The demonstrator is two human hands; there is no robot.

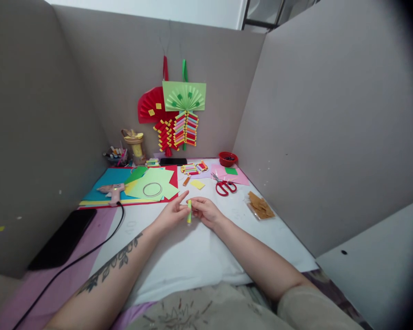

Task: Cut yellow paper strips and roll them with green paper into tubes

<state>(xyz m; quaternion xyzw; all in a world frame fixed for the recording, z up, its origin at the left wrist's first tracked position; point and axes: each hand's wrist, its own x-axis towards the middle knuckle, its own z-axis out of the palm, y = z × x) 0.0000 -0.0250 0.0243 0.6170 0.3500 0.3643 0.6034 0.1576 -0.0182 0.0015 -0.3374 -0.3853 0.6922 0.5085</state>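
A small green paper roll with yellow ends (189,213) stands roughly upright between my hands, above the white table cover (192,256). My left hand (172,211) touches its left side with the thumb, the index finger pointing away to the upper right. Fingers of my right hand (206,211) are closed on the roll from the right, near its top. Just beyond my hands lie a yellow paper piece (197,184) and a small orange-brown piece (186,181). Red-handled scissors (224,187) rest to the right of these.
A pink glue gun (115,192) and its black cable are at the left by coloured paper sheets (151,183). A black pad (64,238) lies nearer. At the right are a brown-filled packet (260,206) and a red bowl (228,159). Paper decorations (185,98) hang behind.
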